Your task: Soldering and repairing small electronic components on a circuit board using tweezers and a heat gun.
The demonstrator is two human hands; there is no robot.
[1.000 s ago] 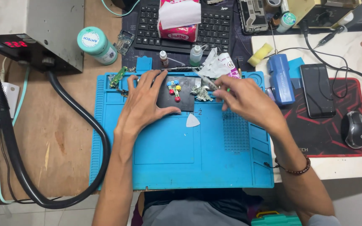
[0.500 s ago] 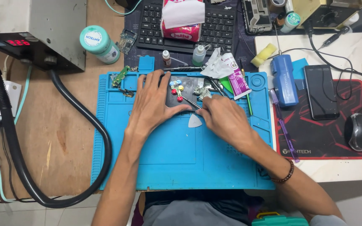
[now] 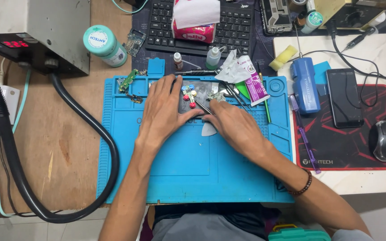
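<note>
My left hand [image 3: 165, 109] lies flat on a dark opened phone [image 3: 188, 100] that rests on the blue work mat [image 3: 193, 160]; the fingers are spread and press the phone down. Small red, blue and yellow dots [image 3: 188, 93] sit on the phone. My right hand [image 3: 233, 122] holds thin metal tweezers [image 3: 202, 107] whose tip reaches the phone near the coloured dots. A white triangular pick [image 3: 209, 129] lies on the mat just under my right hand.
A black hose [image 3: 90, 129] curves over the mat's left edge from a grey station [image 3: 32, 31]. Keyboard [image 3: 202, 27], small bottles, a tube [image 3: 252, 80], blue tool [image 3: 305, 85], black phone [image 3: 344, 98] and mouse [image 3: 384, 140] lie around the mat's top and right.
My right hand has moved left and down toward the phone with the tweezers. The left hand has stayed on the phone. The view has shifted slightly.
</note>
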